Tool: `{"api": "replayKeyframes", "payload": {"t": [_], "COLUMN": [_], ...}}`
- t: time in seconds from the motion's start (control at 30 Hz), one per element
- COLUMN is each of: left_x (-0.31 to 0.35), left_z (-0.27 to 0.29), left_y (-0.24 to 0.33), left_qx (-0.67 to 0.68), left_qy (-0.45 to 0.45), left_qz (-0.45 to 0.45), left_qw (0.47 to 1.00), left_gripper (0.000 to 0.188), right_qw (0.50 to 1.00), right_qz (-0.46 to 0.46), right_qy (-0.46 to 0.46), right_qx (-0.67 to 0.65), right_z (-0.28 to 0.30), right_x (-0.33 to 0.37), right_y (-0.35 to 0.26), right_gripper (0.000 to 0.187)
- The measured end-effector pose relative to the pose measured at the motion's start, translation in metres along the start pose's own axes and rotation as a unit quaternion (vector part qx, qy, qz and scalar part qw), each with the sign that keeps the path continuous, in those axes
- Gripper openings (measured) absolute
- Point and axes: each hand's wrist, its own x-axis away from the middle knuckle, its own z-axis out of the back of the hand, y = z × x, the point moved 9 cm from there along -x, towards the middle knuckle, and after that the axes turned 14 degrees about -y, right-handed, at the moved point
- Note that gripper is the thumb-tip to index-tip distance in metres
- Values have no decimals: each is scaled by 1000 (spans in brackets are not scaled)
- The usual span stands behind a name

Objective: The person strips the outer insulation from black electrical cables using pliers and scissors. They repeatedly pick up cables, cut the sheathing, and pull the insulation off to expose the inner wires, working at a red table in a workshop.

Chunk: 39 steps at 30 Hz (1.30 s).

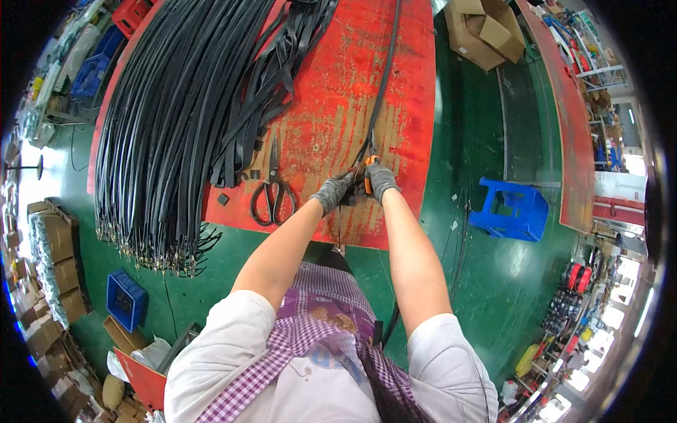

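Near the front edge of a worn red table point(321, 120), both my hands in grey gloves meet close together. My left hand point(333, 192) is closed round the near end of a long black cable point(386, 77), which runs away up the table. In my right hand point(382, 180) is an orange-handled tool point(371, 161) with a thin pointed metal tip, held against the cable. My fingers hide the tool's lower part and its exact kind. To the left of my hands lie large black-handled scissors point(273, 201), with small black cut pieces point(223, 199) nearby.
A thick bundle of black cables point(176, 106) covers the table's left side, its ends hanging over the front edge. Flat black sleeving point(278, 77) lies beside it. On the green floor stand a blue stool point(511, 211), a blue crate point(127, 299) and a cardboard box point(479, 32).
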Motion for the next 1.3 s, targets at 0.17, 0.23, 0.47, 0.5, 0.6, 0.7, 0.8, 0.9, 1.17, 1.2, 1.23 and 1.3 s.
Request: {"api": "replayKeyframes", "payload": {"t": [0.17, 0.23, 0.47, 0.5, 0.6, 0.7, 0.8, 0.9, 1.17, 1.2, 1.23, 1.3], "left_x": [18, 24, 23, 21, 35, 26, 18, 14, 6, 6, 2, 7], "left_z": [13, 13, 24, 34, 17, 1, -6, -5, 6, 16, 6, 12], "left_y": [-18, -18, 12, 25, 75, 91, 87, 79, 30, 24, 22, 24], "left_qx": [31, 38, -243, -327, -582, -584, -564, -576, -504, -473, -451, -406], "left_qy": [-39, -39, 52, 92, 247, 198, 114, 77, 168, 197, 209, 240], "left_qz": [-33, -32, -70, -103, -176, -102, -36, -25, -44, -53, -65, -80], "left_qw": [998, 998, 966, 935, 754, 781, 817, 813, 846, 857, 866, 878], "left_gripper": [20, 20, 29, 31, 37, 39, 34, 33, 27, 28, 29, 32], "right_qw": [995, 999, 984, 978, 991, 997, 950, 989, 864, 865, 873, 904], "right_qz": [-7, -3, -52, -21, 14, 8, -77, -30, 150, 156, 155, 170], "right_qy": [-13, 13, 11, 4, -8, -47, -217, -108, -100, -99, -35, -82], "right_qx": [-96, -36, 170, 210, 136, 56, 211, -100, 471, 467, 461, 383], "right_z": [-7, -2, -6, -16, -21, -36, -61, -43, -43, -47, -38, -43], "right_x": [12, 6, 5, 18, 21, 19, 18, 50, 91, 97, 72, 76], "right_y": [-4, -3, -19, -37, -24, -5, 0, 4, -35, -37, -7, -7], "right_gripper": [32, 39, 47, 46, 42, 39, 35, 21, 21, 19, 16, 18]}}
